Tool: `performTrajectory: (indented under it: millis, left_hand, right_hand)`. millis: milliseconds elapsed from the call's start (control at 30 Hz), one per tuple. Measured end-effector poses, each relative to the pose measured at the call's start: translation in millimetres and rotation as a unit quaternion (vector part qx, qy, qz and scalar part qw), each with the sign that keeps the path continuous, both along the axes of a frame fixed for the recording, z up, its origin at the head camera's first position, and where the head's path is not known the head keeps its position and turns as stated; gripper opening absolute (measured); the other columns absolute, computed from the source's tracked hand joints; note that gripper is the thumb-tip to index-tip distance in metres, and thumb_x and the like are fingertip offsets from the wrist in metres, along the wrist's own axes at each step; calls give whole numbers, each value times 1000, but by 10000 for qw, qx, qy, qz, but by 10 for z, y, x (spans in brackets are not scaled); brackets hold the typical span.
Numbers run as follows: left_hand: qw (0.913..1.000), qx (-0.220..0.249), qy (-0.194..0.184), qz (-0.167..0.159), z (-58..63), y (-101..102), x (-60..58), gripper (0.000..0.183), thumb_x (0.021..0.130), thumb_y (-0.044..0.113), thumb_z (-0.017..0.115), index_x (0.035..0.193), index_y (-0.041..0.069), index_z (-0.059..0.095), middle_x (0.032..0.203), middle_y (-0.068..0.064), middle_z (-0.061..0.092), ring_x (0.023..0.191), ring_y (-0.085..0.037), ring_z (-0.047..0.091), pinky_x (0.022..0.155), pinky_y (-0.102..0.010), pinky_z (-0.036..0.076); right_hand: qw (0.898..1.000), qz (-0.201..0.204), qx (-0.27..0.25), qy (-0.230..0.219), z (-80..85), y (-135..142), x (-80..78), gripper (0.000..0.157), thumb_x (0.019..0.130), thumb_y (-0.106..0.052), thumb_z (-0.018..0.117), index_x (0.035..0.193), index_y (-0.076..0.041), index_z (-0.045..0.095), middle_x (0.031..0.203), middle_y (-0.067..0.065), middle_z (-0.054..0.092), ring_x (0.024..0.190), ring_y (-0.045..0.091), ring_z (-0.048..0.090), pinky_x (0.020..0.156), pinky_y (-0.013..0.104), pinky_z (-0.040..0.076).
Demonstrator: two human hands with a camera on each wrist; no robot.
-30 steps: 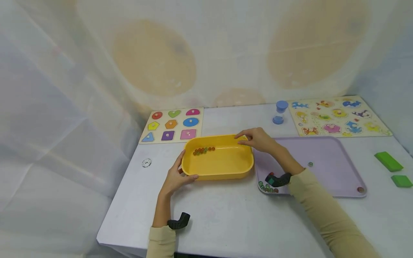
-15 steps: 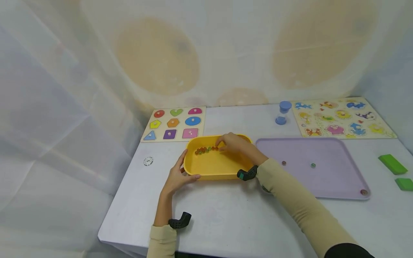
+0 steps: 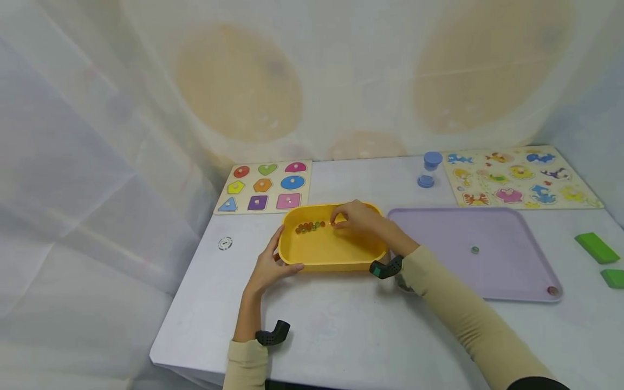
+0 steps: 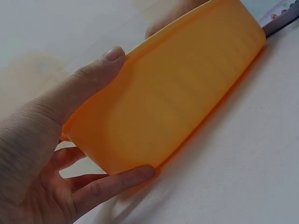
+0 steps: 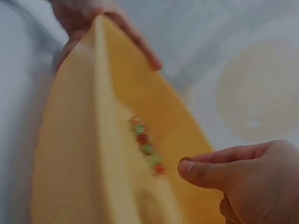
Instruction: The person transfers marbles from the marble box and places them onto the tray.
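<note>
My left hand (image 3: 268, 268) grips the left end of a yellow plastic tray (image 3: 312, 252). In the left wrist view its thumb (image 4: 100, 70) lies over the rim and the other fingers reach around the end and under the base. Inside the tray, a short row of orange and green marbles (image 3: 309, 227) lies toward the far left. My right hand (image 3: 363, 219) reaches into the tray, pinching an orange marble (image 5: 186, 159) between thumb and forefinger, just right of that row. The fingers hide most of this marble.
A lilac tray (image 3: 487, 281) stands to the right, holding a green marble (image 3: 475, 250) and a brown one (image 3: 553, 291); my right forearm crosses its near left corner. Behind are a shape puzzle (image 3: 262, 187), a sand timer (image 3: 428, 170) and an animal puzzle (image 3: 521, 179). Green blocks (image 3: 597, 247) lie far right.
My right hand has come down from the tray's far right rim to the marble row, then drawn slightly right with an orange marble. The left hand keeps its hold on the tray.
</note>
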State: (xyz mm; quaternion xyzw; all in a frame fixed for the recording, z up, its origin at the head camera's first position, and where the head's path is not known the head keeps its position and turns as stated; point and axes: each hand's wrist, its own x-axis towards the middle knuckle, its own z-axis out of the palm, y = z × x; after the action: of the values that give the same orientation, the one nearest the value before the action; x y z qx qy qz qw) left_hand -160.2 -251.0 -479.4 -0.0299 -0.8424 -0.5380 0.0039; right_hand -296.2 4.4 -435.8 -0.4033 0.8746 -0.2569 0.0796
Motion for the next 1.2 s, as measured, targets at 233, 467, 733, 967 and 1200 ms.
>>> performTrajectory:
  millis: [233, 467, 733, 967, 1200]
  left_hand:
    - [9998, 39, -139, -101, 241, 82, 107, 97, 69, 21, 77, 144, 27, 16, 149, 1, 20, 123, -33, 40, 95, -44, 41]
    - [9998, 59, -168, -76, 229, 63, 98, 97, 69, 21, 77, 144, 27, 16, 148, 0, 21, 122, -33, 41, 94, -43, 42]
    - [10000, 13, -43, 38, 25, -4, 22, 97, 67, 27, 79, 141, 39, 17, 146, 9, 23, 120, -28, 44, 93, -42, 44]
    - [9998, 0, -119, 142, 19, 9, 14, 97, 65, 31, 80, 139, 44, 18, 145, 13, 24, 121, -27, 43, 92, -42, 44]
    - [9995, 82, -309, 62, 94, 32, 28, 97, 67, 26, 79, 140, 40, 17, 147, 9, 22, 123, -30, 41, 94, -42, 42]
  right_hand:
    - [9931, -1005, -548, 254, 242, 812, 192, 20, 82, -27, 65, 99, -18, 66, 57, 0, 39, 51, 14, 35, 45, 22, 29]
    - [9802, -1966, -129, 218, -6, 1780, 273, 25, 84, -32, 62, 103, -16, 65, 63, 1, 42, 56, 15, 37, 45, 24, 29]
    - [9755, -2176, 231, 210, -333, 2291, 399, 23, 85, -28, 61, 100, -11, 67, 63, 0, 43, 58, 14, 36, 49, 26, 25]
    - [9695, -2379, -143, 573, -355, 2300, 446, 28, 83, -30, 63, 105, -13, 65, 57, -2, 38, 50, 11, 32, 43, 23, 25]
    - [9741, -2184, -557, 194, 31, 1810, 375, 35, 84, -40, 59, 110, -17, 62, 59, 2, 40, 44, 15, 38, 37, 22, 31]
